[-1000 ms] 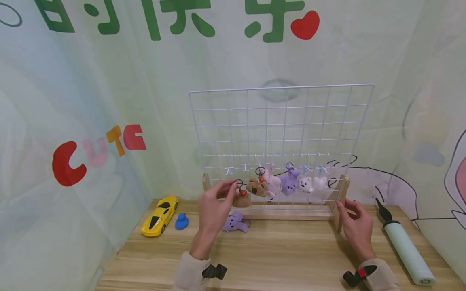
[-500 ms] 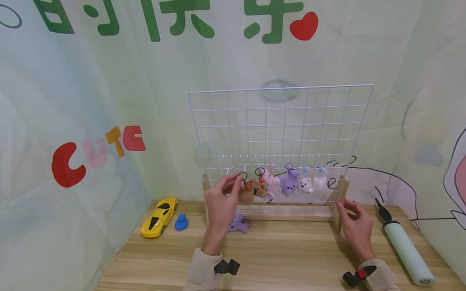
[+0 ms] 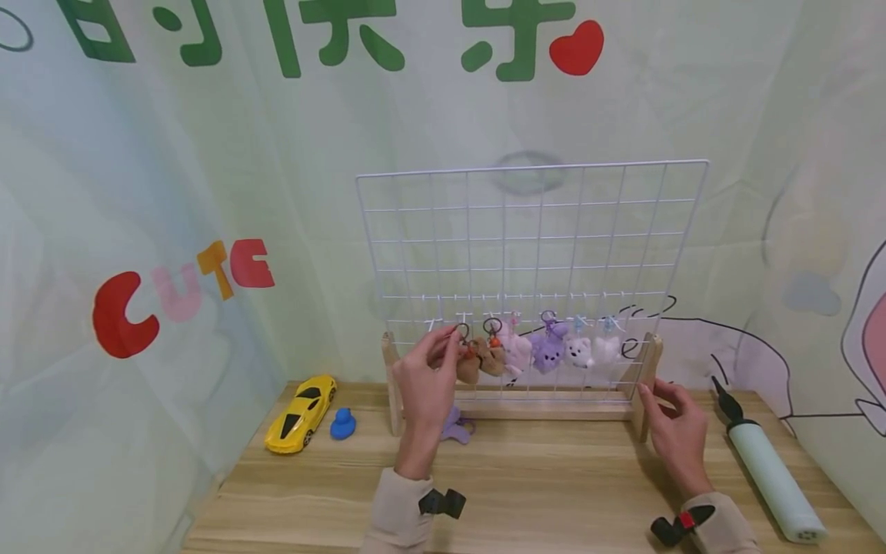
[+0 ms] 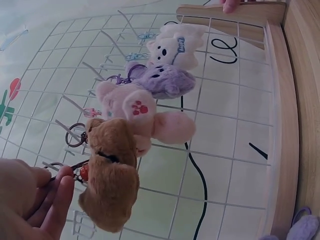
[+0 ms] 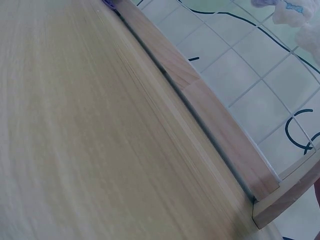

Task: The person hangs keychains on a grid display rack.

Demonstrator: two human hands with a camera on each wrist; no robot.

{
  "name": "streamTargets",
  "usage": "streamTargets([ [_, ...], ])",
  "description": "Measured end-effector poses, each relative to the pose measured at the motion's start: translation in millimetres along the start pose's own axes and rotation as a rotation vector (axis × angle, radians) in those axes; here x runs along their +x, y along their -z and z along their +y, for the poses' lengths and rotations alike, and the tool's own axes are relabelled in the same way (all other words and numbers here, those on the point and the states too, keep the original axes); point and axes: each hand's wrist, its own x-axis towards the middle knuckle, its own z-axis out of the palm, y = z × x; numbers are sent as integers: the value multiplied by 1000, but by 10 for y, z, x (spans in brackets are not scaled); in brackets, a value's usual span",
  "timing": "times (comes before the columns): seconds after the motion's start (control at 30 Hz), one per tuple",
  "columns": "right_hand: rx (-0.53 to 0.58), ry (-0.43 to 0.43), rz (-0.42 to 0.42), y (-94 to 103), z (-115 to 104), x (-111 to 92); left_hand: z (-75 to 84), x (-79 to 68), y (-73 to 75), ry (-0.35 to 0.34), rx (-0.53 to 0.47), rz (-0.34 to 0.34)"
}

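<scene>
My left hand (image 3: pixel 428 377) pinches the metal ring of a brown plush keychain (image 4: pixel 112 192). In the left wrist view the ring overlaps the end of a white hook on the wire grid (image 3: pixel 533 168). Right beside it hangs another brown plush keychain (image 3: pixel 493 358). Further along the hook row are a pink plush (image 4: pixel 131 107), a purple plush (image 4: pixel 165 82) and white plush bears (image 3: pixel 580 351). My right hand (image 3: pixel 674 431) grips the right upright of the wooden stand (image 3: pixel 540 410); its fingers are mostly hidden in the right wrist view.
A purple plush keychain (image 3: pixel 454 432) lies on the table (image 3: pixel 540 485) by the stand's front left, partly behind my left hand. Left of the stand are a yellow toy car (image 3: pixel 301 415) and a small blue toy (image 3: pixel 342 424). A pale green cylinder with a black nozzle (image 3: pixel 775 481) lies at right.
My left hand has moved right and slightly up, bringing the brown keychain's ring to the hook beside the other brown one. My right hand has stayed at the stand's upright.
</scene>
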Motion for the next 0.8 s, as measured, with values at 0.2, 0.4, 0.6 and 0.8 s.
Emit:
streamTargets([
  [0.2,-5,-2,11,-5,-12,-4,-40,-28,-38,11,-21,2],
  [0.4,3,4,14,-10,0,6,-61,-58,-17,-41,37,6],
  [0.6,13,15,18,-11,22,18,-126,-80,89,-104,75,-8],
  [0.8,18,25,20,-13,22,15,-291,-161,217,-179,97,-99],
])
